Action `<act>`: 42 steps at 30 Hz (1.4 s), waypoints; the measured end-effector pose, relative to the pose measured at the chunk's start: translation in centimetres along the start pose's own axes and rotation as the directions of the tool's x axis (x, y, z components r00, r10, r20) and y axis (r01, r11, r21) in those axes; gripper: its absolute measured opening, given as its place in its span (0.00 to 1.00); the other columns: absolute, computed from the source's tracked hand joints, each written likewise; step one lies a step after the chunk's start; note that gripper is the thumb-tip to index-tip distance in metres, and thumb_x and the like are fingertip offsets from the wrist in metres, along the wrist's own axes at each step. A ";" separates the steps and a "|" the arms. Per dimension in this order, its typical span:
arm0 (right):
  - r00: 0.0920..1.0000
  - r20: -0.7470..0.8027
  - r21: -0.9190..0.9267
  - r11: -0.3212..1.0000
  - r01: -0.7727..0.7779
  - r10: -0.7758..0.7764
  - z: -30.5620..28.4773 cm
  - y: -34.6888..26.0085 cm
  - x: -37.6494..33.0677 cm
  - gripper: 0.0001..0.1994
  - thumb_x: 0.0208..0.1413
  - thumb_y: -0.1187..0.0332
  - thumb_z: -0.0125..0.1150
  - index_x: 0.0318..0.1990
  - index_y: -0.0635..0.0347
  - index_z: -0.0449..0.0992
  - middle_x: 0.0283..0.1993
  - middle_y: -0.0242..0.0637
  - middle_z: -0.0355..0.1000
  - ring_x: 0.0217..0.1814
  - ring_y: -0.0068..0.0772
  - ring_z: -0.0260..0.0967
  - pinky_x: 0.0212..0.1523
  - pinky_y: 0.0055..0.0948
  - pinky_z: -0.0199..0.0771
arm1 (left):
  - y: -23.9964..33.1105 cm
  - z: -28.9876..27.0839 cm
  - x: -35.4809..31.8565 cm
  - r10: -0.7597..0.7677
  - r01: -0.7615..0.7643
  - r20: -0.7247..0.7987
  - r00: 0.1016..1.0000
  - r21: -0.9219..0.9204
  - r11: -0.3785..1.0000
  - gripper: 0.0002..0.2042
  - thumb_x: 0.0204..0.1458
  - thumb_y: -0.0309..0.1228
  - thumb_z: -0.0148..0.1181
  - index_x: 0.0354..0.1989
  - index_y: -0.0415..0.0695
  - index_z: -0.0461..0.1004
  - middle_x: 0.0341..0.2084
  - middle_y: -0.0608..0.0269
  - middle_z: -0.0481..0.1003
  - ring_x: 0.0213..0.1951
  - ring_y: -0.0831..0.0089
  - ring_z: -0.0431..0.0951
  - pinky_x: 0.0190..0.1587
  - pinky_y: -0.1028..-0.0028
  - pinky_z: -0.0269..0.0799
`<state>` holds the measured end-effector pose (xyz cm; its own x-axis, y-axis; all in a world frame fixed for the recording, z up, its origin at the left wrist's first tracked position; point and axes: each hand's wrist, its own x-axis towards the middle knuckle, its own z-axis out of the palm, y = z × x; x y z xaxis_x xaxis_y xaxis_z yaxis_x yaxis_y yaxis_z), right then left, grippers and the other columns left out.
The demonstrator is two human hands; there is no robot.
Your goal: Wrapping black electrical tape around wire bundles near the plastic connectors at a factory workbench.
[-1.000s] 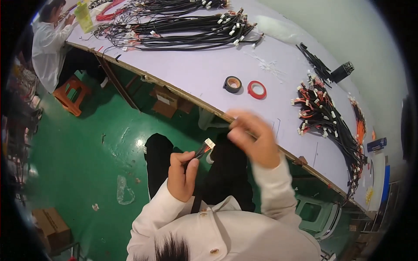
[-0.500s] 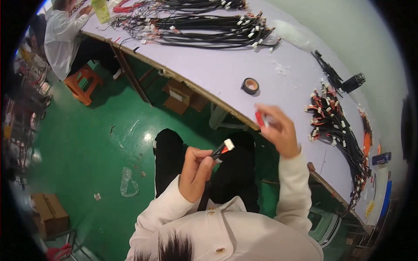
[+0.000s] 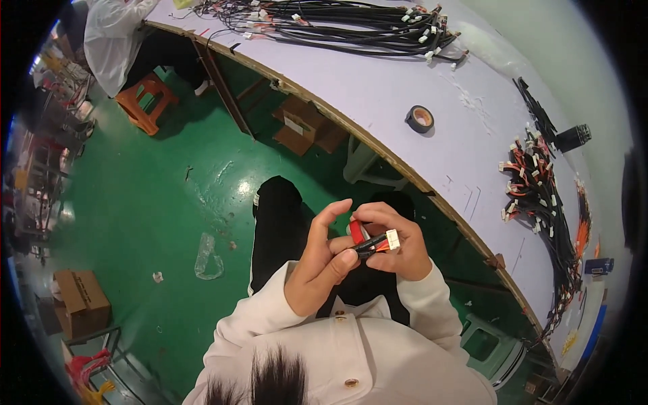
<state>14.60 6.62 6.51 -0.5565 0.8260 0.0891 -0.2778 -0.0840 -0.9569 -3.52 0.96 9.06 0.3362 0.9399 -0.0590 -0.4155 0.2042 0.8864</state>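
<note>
Over my lap, my left hand point(image 3: 316, 266) pinches a short black-sleeved cable point(image 3: 366, 249) between thumb and fingers. Its end carries a white plug connector point(image 3: 392, 239), with red and orange wires showing just behind it. My right hand point(image 3: 409, 244) is curled around what looks like a small roll of red tape point(image 3: 357, 232) with a pale core. The roll sits right above the cable, between the two hands. Whether the tape touches the sleeve cannot be made out. The right fingertips are partly hidden behind the connector.
On the white table point(image 3: 378, 88) lie a black tape roll point(image 3: 420, 119), a long bundle of black cables point(image 3: 351, 30) and a second cable pile point(image 3: 533, 182) at right. The table edge runs diagonally before my knees. A person point(image 3: 115, 47) sits near an orange stool point(image 3: 145, 101).
My right hand has come down and left from the table edge, bringing the red tape to the cable. My left hand has shifted slightly right. The view has moved a little.
</note>
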 end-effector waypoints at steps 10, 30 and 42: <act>0.988 0.144 -0.335 0.937 0.096 -0.050 -0.2 -2.1 0.5 0.26 0.39 0.70 0.70 0.51 0.59 0.72 0.50 0.39 0.57 0.47 0.27 0.63 0.46 0.26 0.66 | -0.2 -0.4 0.0 0.117 -0.125 0.044 0.992 0.352 0.928 0.26 0.59 0.26 0.42 0.62 0.38 0.38 0.40 0.50 0.73 0.41 0.62 0.74 0.48 0.73 0.63; 0.955 0.276 -0.374 0.903 0.214 -0.112 -0.5 -1.8 1.0 0.18 0.39 0.72 0.69 0.42 0.60 0.75 0.52 0.42 0.54 0.45 0.34 0.63 0.49 0.30 0.63 | -0.7 -0.7 0.0 0.216 -0.221 0.059 0.975 0.398 0.891 0.24 0.57 0.23 0.44 0.60 0.39 0.42 0.39 0.49 0.73 0.41 0.55 0.74 0.47 0.69 0.65; 0.994 0.109 -0.317 0.947 0.057 -0.023 1.3 -1.4 -0.1 0.27 0.38 0.67 0.68 0.49 0.65 0.70 0.51 0.40 0.56 0.49 0.32 0.61 0.52 0.30 0.61 | -1.4 -0.9 -0.4 0.159 -0.137 -0.156 0.975 0.142 0.980 0.10 0.57 0.22 0.48 0.42 0.40 0.54 0.32 0.59 0.70 0.32 0.78 0.69 0.38 0.79 0.65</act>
<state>13.99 5.94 8.19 -0.6321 0.7619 0.1409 -0.0469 0.1439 -0.9885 -3.82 0.56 7.49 0.1299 0.9915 0.0119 -0.3331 0.0323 0.9423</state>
